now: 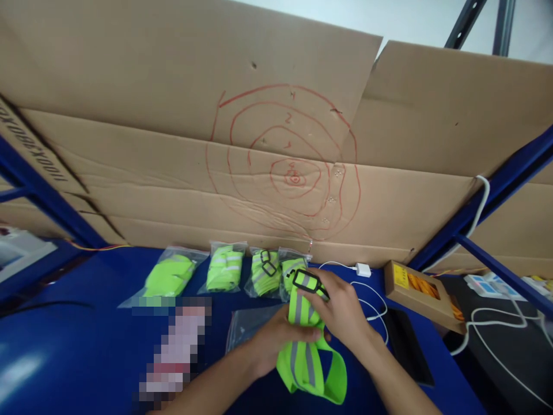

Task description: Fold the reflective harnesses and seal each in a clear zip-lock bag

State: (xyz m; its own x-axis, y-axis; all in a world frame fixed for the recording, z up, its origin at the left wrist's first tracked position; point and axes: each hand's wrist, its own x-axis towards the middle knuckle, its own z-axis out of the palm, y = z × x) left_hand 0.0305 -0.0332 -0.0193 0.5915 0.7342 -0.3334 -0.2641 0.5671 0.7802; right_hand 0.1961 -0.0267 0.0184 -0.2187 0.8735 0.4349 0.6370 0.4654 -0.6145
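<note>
A neon-green reflective strap (305, 366) with grey stripes is gathered in loops between my hands, above the blue table. My left hand (287, 331) wraps round its middle, the thumb lying across the band. Higher up, my right hand (339, 300) pinches the strap's top end beside a black plastic buckle (306, 280). The lower loops hang free below my hands. Under my left forearm lies a clear plastic bag (248, 323), partly covered. Behind my hands, a bagged green strap (289, 268) is partly hidden.
More bagged green straps (170, 274) line the back of the blue table (86, 346), below a cardboard wall (151, 167) with red rings. To the right are a white charger (363, 270) with cable, a dark flat panel (408, 346) and a cardboard box (425, 294) holding orange material.
</note>
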